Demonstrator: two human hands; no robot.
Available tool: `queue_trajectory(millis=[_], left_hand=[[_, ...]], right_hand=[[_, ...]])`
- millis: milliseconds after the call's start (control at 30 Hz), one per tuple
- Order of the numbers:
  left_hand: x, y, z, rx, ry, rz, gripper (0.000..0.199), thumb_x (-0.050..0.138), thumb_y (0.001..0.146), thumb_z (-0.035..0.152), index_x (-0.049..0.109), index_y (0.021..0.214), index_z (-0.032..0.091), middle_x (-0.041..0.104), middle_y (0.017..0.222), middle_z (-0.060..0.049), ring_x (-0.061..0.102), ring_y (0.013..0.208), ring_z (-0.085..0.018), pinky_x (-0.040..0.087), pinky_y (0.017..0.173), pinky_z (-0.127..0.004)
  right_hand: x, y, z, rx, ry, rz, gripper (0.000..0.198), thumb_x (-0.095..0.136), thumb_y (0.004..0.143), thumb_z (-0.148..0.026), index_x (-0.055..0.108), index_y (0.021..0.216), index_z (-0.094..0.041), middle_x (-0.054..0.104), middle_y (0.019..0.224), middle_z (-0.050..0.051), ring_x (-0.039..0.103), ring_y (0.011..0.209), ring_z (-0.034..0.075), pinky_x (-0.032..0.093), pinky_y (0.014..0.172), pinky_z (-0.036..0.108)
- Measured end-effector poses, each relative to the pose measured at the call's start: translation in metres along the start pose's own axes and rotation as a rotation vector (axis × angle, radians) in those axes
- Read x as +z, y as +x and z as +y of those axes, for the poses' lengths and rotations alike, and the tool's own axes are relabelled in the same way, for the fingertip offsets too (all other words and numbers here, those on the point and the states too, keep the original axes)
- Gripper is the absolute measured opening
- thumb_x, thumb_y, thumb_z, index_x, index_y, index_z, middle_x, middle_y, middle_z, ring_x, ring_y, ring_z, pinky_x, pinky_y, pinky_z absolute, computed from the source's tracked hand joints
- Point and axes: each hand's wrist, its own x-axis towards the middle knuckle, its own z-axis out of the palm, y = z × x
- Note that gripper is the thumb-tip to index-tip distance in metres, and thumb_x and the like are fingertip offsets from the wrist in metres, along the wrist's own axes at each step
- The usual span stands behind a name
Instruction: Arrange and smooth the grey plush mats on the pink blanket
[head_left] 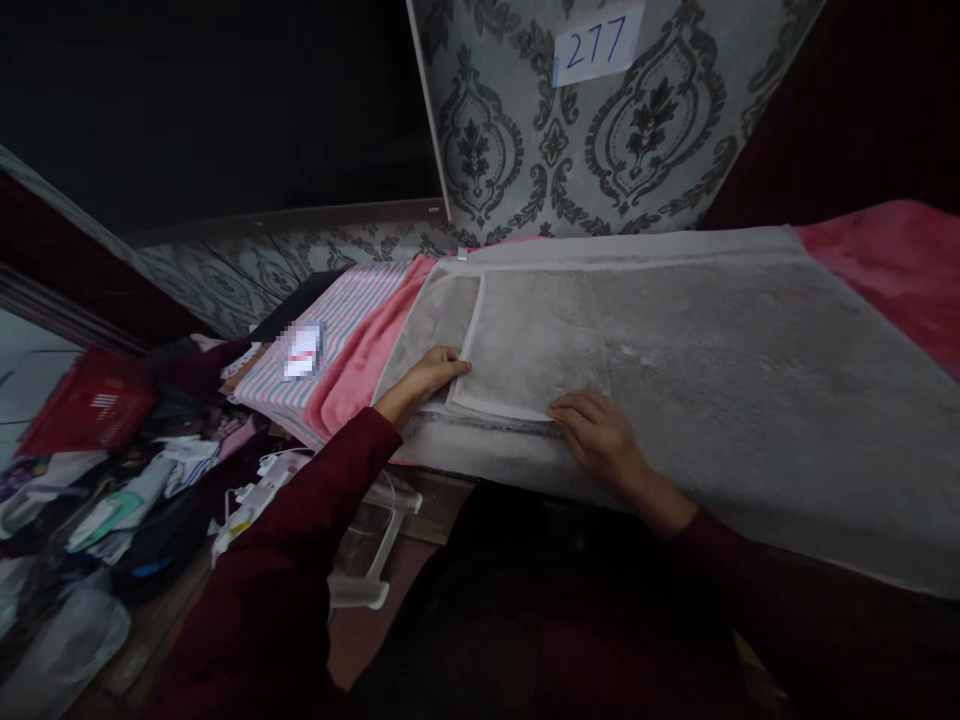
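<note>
A grey plush blanket lies spread across a long surface, its left part folded over into a flap with pale edging. My left hand pinches the flap's left edge near its front corner, the thumb on top and the fingers partly hidden under the cloth. At the front edge of the flap, my right hand grips the edging with bent fingers, its thumb out of sight. Beneath the grey blanket, a pink plush cloth shows at the left, and more pink appears at the far right.
A striped cloth with a blurred-out bright device lies left of the blanket. Patterned wallpaper and a large dark screen stand behind. At lower left are a red basket, heaped clothes, a power strip and a white frame.
</note>
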Motion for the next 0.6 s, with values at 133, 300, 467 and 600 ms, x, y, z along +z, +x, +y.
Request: queue_trajectory(millis=[133, 300, 467, 600], left_hand=[[0.004, -0.002, -0.001, 0.033, 0.012, 0.111, 0.016, 0.068, 0.074, 0.016, 0.054, 0.080, 0.020, 0.046, 0.056, 0.008, 0.042, 0.042, -0.009, 0.029, 0.041, -0.021], [0.005, -0.011, -0.001, 0.104, 0.036, 0.191, 0.020, 0.068, 0.077, 0.016, 0.051, 0.089, 0.022, 0.044, 0.055, 0.011, 0.038, 0.040, -0.008, 0.028, 0.042, -0.019], [0.001, -0.022, 0.004, 0.030, 0.209, 0.118, 0.010, 0.064, 0.086, 0.019, 0.055, 0.083, 0.020, 0.043, 0.044, 0.011, 0.039, 0.033, -0.009, 0.028, 0.039, -0.020], [0.001, -0.025, 0.007, 0.031, 0.245, 0.110, 0.020, 0.072, 0.085, 0.021, 0.055, 0.075, 0.019, 0.043, 0.040, 0.011, 0.041, 0.030, -0.008, 0.027, 0.036, -0.018]], right_hand=[[0.001, -0.002, -0.001, -0.029, 0.013, -0.027, 0.026, 0.049, 0.103, -0.019, 0.074, 0.106, -0.022, 0.072, 0.104, 0.010, 0.065, 0.101, 0.026, 0.056, 0.088, 0.045], [0.002, -0.006, 0.000, -0.012, 0.047, -0.017, 0.028, 0.048, 0.103, -0.021, 0.075, 0.112, -0.024, 0.072, 0.106, 0.010, 0.065, 0.102, 0.027, 0.057, 0.091, 0.048], [0.005, -0.007, 0.002, -0.013, 0.051, 0.005, 0.027, 0.051, 0.102, -0.021, 0.076, 0.112, -0.025, 0.072, 0.105, 0.010, 0.066, 0.101, 0.027, 0.058, 0.090, 0.048], [0.004, -0.006, 0.001, -0.026, 0.051, 0.033, 0.026, 0.051, 0.102, -0.020, 0.076, 0.108, -0.024, 0.073, 0.103, 0.010, 0.067, 0.098, 0.027, 0.058, 0.088, 0.047]])
